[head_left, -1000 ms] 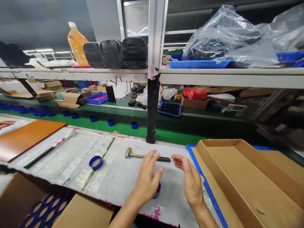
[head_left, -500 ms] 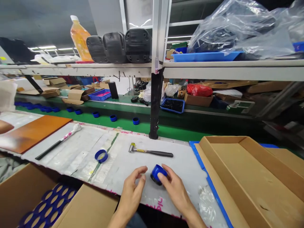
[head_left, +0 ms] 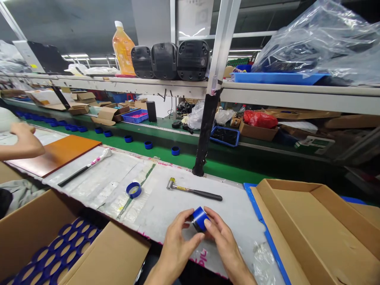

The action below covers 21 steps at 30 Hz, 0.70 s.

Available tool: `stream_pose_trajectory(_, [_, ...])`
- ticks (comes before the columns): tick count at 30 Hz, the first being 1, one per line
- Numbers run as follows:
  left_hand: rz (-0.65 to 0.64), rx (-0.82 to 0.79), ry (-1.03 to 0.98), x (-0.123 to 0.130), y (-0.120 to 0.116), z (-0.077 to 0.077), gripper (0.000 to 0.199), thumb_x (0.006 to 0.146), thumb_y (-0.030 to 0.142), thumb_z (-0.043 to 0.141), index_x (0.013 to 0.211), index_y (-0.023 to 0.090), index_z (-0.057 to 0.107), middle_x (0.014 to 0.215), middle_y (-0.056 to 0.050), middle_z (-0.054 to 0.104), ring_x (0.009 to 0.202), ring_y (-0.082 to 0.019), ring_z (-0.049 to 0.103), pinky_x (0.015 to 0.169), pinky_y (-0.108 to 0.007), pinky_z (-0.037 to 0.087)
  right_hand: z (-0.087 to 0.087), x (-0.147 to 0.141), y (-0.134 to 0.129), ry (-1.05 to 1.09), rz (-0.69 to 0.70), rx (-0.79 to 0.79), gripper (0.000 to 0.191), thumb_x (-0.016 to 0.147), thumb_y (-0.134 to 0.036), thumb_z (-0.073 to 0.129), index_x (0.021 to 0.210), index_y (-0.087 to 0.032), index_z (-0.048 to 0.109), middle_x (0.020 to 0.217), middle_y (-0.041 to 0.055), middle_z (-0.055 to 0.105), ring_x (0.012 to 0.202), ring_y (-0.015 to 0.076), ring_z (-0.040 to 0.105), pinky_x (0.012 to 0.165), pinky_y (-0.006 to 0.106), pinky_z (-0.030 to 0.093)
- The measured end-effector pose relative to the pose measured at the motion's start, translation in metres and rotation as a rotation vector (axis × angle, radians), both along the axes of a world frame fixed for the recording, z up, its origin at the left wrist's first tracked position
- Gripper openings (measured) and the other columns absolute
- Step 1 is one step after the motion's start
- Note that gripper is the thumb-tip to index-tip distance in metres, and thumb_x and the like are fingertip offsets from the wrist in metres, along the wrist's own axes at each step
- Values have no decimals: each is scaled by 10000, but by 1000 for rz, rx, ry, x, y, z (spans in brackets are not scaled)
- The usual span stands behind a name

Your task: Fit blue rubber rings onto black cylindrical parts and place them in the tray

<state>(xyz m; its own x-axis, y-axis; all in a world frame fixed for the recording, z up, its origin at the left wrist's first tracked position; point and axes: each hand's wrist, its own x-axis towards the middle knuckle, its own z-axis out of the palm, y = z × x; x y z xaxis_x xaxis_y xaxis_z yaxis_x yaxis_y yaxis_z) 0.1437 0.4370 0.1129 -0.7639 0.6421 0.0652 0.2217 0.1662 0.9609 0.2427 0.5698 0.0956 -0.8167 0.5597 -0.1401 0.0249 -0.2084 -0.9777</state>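
Note:
Both hands hold one small blue cylindrical cap [head_left: 199, 219] just above the white work mat [head_left: 154, 202]. My left hand [head_left: 178, 241] grips it from the left with thumb and fingers. My right hand [head_left: 221, 239] presses on it from the right. A small hammer [head_left: 192, 191] with a black handle lies on the mat just beyond the hands. A blue ring [head_left: 133, 189] sits on the mat to the left.
A cardboard box [head_left: 44, 253] full of several blue rings stands at lower left. An open brown tray box [head_left: 311, 225] is at right. Blue caps [head_left: 148, 145] ride the green conveyor [head_left: 178, 158]. Another person's arm [head_left: 20, 144] reaches in at far left. A metal post [head_left: 208, 130] rises behind the hammer.
My hands went from hovering open over the mat to closing on the blue cap; the right took it first, then the left joined. The view shifted slightly left.

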Motion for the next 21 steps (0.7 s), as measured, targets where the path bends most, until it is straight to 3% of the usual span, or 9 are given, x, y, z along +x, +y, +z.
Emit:
stream_pose_trajectory(3, [16, 4, 40, 4, 1, 2, 539, 745, 217, 768, 1269, 256, 649, 1296, -81, 720, 1150, -298, 684, 956, -478, 584, 1, 1, -1, -1, 5, 21, 758, 894, -723, 662, 1425, -189, 577, 1427, 131, 596, 1291, 340, 588, 1064, 465, 527])
stream_pose_trajectory(7, [-6, 112, -12, 12, 0, -3, 570, 735, 185, 723, 1292, 283, 647, 1409, -82, 664, 1305, -321, 615, 1019, -478, 572, 7, 0, -2, -86, -64, 207, 783, 847, -690, 689, 1413, -158, 585, 1412, 142, 606, 1314, 345, 569, 1095, 470, 504])
stream_pose_trajectory(11, [-111, 389, -523, 18, -3, -8, 584, 852, 355, 621, 1429, 291, 565, 1556, -81, 553, 1419, -329, 526, 1122, -491, 503, 21, -2, -12, -208, -158, 410, 869, 729, -577, 734, 1461, -150, 545, 1388, 150, 618, 1262, 369, 599, 1074, 514, 514])
stream_pose_trajectory(14, [-78, 463, -742, 20, -1, -2, 543, 956, 545, 494, 1403, 250, 587, 1475, -99, 629, 1367, -320, 574, 1138, -481, 475, 31, -3, -23, -212, -210, 571, 868, 659, -456, 772, 1448, -161, 564, 1353, 138, 641, 1251, 372, 612, 1076, 516, 522])
stream_pose_trajectory(17, [-12, 389, -682, 23, 3, 4, 595, 962, 655, 472, 1339, 218, 616, 1371, -115, 689, 1308, -317, 605, 1108, -459, 486, 36, -1, -30, -182, -216, 648, 802, 661, -397, 779, 1409, -174, 598, 1304, 124, 674, 1190, 354, 657, 1033, 478, 566])
stream_pose_trajectory(21, [44, 302, -501, 26, 7, -1, 654, 956, 718, 396, 1275, 202, 639, 1285, -122, 713, 1186, -316, 647, 1019, -454, 527, 34, 3, -32, -171, -215, 657, 728, 687, -400, 775, 1364, -181, 621, 1292, 107, 682, 1164, 339, 670, 1015, 460, 574])
